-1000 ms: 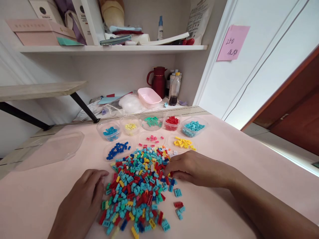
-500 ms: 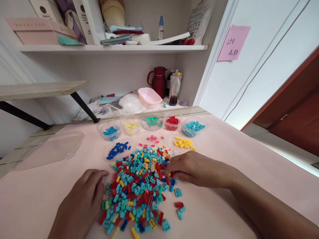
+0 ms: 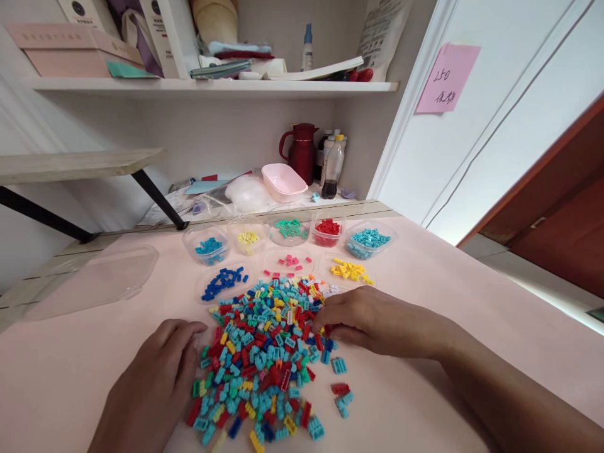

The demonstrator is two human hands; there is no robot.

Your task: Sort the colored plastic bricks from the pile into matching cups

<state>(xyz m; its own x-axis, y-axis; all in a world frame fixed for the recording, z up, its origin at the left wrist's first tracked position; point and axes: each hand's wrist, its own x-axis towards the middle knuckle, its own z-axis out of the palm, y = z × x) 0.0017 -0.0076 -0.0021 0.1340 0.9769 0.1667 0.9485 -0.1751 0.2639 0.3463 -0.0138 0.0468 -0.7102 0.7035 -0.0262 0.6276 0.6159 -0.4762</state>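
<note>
Pink tabletop (image 3: 472, 296) carries a mixed pile of small bricks (image 3: 267, 352): light blue, red, yellow, green, dark blue. Pile sits centre, between both hands.

Hands:
- Left hand (image 3: 151, 384): palm down, flat on tabletop at pile's left edge. Fingers loosely together, fingertips just beside outermost bricks. Nothing held.
- Right hand (image 3: 372, 318): palm down at pile's upper right edge, fingers curled in w/ tips among the bricks, near a red one. Whether a brick is actually pinched: cannot tell, tips hidden under the hand.

Loose strays: a few light blue and red bricks (image 3: 340, 390) lie apart from pile, below right hand.

Sorted stock behind pile, clear plastic containers, back row L to R:
- blue bricks (image 3: 209, 246)
- pale yellow (image 3: 248, 238)
- green (image 3: 289, 228)
- red (image 3: 327, 228)
- light blue (image 3: 369, 239)

Front row, shallow clear lids:
- dark blue (image 3: 223, 281)
- pink (image 3: 287, 260)
- yellow (image 3: 348, 270), just beyond right hand.

Large clear lid (image 3: 94, 280) lies at far left, well apart from pile.

Rear ledge: pink basin (image 3: 284, 181), dark red jug (image 3: 301, 145), bottle (image 3: 332, 165). Pink note (image 3: 447, 78) stuck on wall, upper right.
</note>
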